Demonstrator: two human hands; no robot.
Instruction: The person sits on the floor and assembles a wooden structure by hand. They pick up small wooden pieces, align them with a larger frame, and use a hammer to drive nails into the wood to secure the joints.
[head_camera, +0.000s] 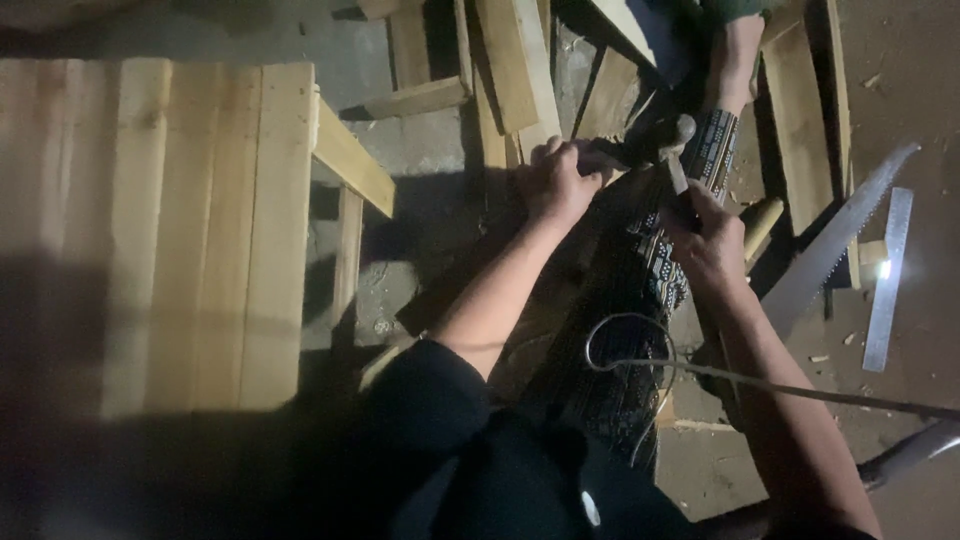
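Note:
My left hand (555, 182) curls its fingers over the end of a dark board (480, 275) that lies across my knee, right beside the hammer head. My right hand (706, 243) grips the handle of a hammer (665, 140), whose metal head sits just above the board's end, close to my left fingers. My leg in patterned trousers (650, 280) runs under both hands, and my foot (737, 55) rests further up among the planks. What exactly lies under the hammer head is too dark to tell.
A large panel of pale planks (180, 230) fills the left. Loose boards (515, 60) lie at the top. A handsaw (845, 235) and a metal ruler (890, 280) lie on the floor at the right, next to a rounded wooden handle (762, 222). A thin cable (640, 345) loops over my lap.

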